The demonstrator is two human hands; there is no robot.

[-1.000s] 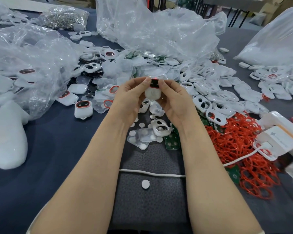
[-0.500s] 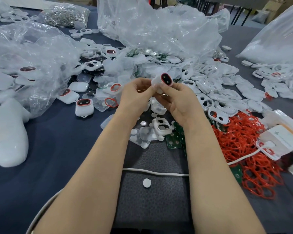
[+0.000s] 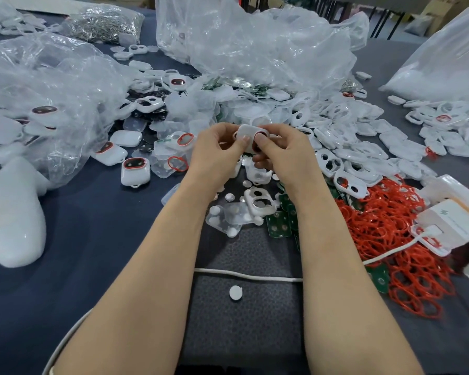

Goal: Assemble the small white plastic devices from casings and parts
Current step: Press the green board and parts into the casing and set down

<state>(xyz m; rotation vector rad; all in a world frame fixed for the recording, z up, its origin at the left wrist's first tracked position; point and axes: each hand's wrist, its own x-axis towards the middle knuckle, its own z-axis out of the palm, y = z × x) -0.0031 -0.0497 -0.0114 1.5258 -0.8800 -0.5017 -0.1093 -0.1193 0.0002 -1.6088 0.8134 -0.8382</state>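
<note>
Both hands hold one small white device (image 3: 248, 132) with a red-rimmed window, raised above the table's middle. My left hand (image 3: 217, 152) pinches its left side with thumb and fingers. My right hand (image 3: 282, 155) grips its right side, thumb pressed on the red-rimmed face. Below the hands lie a white casing with two holes (image 3: 260, 203), round white buttons (image 3: 235, 292) and green circuit boards (image 3: 279, 226). A heap of white casings (image 3: 344, 136) spreads to the right. Finished devices (image 3: 135, 171) sit at the left.
A pile of red rings (image 3: 395, 239) lies right of my right forearm. White boxes (image 3: 455, 215) and a white cable (image 3: 249, 274) sit nearby. Crumpled clear plastic bags (image 3: 249, 41) fill the back and left. A white oblong object (image 3: 14, 215) lies at the left.
The device has been turned in my hands, from tilted with its red-rimmed face up and right to lying flatter, and my right thumb now covers that face. Both hands stayed together.
</note>
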